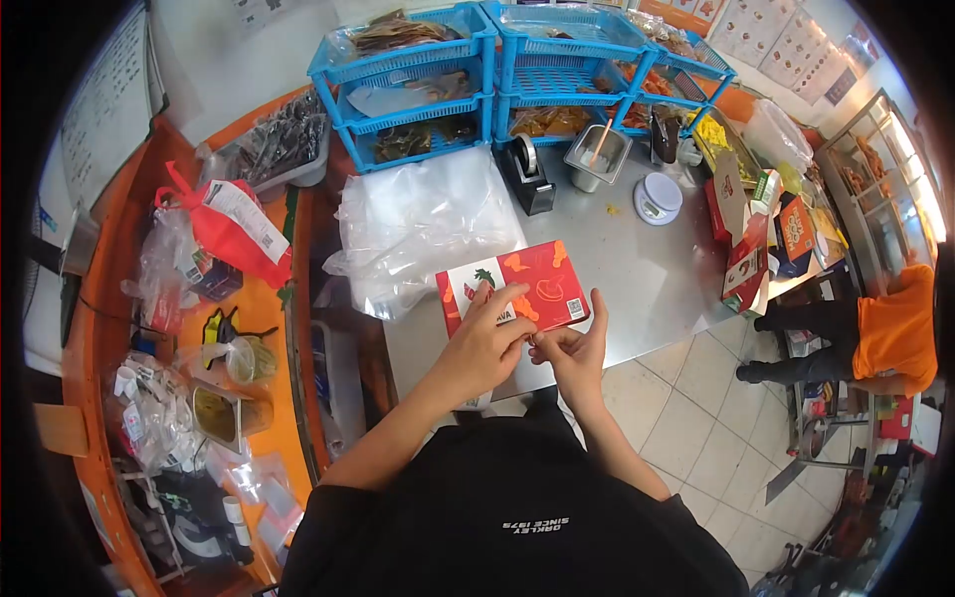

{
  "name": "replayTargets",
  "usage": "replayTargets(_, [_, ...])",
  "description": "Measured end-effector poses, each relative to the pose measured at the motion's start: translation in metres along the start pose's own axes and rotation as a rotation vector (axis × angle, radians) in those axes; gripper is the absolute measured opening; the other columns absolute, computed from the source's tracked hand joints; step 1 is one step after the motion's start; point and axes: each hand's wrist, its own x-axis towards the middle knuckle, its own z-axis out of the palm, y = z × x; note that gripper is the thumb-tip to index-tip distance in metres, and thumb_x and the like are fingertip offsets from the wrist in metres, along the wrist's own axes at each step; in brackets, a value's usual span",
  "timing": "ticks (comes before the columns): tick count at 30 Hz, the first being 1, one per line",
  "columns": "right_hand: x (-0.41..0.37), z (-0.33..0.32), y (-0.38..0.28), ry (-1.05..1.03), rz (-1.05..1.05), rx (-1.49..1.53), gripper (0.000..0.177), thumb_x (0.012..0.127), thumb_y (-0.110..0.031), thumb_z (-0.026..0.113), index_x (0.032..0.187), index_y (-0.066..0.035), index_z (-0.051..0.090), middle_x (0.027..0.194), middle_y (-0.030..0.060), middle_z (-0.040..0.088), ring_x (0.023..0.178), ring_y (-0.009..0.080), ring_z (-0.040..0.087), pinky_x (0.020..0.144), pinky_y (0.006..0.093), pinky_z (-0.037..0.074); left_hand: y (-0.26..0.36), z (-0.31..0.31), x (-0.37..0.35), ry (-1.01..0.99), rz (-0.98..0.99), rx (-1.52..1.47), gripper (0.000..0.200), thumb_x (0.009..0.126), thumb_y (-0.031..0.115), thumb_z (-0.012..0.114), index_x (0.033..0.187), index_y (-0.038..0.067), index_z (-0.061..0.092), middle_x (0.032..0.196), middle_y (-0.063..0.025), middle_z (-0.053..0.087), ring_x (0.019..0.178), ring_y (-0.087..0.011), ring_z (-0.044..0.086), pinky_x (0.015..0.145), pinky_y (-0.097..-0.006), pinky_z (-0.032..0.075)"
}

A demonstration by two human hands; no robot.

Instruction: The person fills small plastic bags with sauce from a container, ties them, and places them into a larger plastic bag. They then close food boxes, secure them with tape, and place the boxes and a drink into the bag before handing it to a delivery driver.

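Head view: red box [512, 287] lies flat at center on the steel tabletop [647, 269], close to its near edge. Left hand [484, 343] rests on the box lid, fingers spread and pressing down, not wrapped round it. Right hand [574, 348] sits at 3 o'clock of the left, touching it, thumb and forefinger pinched narrow at the box's near edge; can't tell whether they nip a flap or some small bit. The box looks like printed cardboard: probably light, fairly stiff but crushable at the corners, with a glossy, somewhat slick face. It's best taken by the long side edges or pinned from the top. A soft, slippery pile of clear plastic bags [423, 224] sits at 10 o'clock of the box, touching or just beside it. Tape dispenser [527, 174] at 12, steel tub [600, 154] and a white scale [658, 197] at 1, flat cartons [741, 229] at 3. Blue basket racks [418, 90] stand along the far edge. The tabletop is smooth, so things slide. An orange counter [259, 328] at 9 is cluttered with a red bag [234, 229]. Tiled floor [696, 418] at 5, another person in an orange top [895, 328] at 3, well apart.
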Motion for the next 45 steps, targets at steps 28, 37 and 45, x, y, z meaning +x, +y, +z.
replayTargets(28, [0.166, -0.312, -0.036, 0.569, -0.178, -1.314, 0.018, 0.074, -0.006, 0.060, 0.089, 0.003, 0.064, 0.075, 0.0235, 0.064, 0.071, 0.0403, 0.064, 0.066, 0.0478, 0.051, 0.090, 0.071, 0.100, -0.018, -0.142, 0.216, 0.082, 0.067, 0.026, 0.081, 0.134, 0.001, 0.042, 0.126, -0.0189, 0.049, 0.117, -0.0368, 0.044, 0.098, -0.0468, 0.035])
replayTargets(37, [0.180, -0.309, -0.073, 0.630, -0.546, -0.959, 0.041, 0.074, -0.003, 0.061, 0.114, 0.002, 0.056, 0.097, 0.0175, 0.060, 0.100, 0.0338, 0.055, 0.089, 0.0424, 0.044, 0.074, 0.171, 0.203, -0.057, -0.199, 0.208, 0.090, 0.075, 0.026, 0.075, 0.142, -0.006, 0.022, 0.143, -0.0267, 0.032, 0.135, -0.0393, 0.029, 0.111, -0.0470, 0.025])
replayTargets(45, [0.236, -0.344, -0.060, 0.270, -0.512, -0.974, 0.023, 0.083, -0.001, 0.051, 0.106, 0.001, 0.058, 0.102, 0.0231, 0.058, 0.104, 0.0363, 0.055, 0.092, 0.0432, 0.040, 0.006, 0.243, 0.326, -0.123, -0.112, -0.127, 0.063, 0.086, 0.016, 0.061, 0.141, 0.006, 0.032, 0.142, -0.0230, 0.038, 0.131, -0.0377, 0.038, 0.107, -0.0417, 0.031])
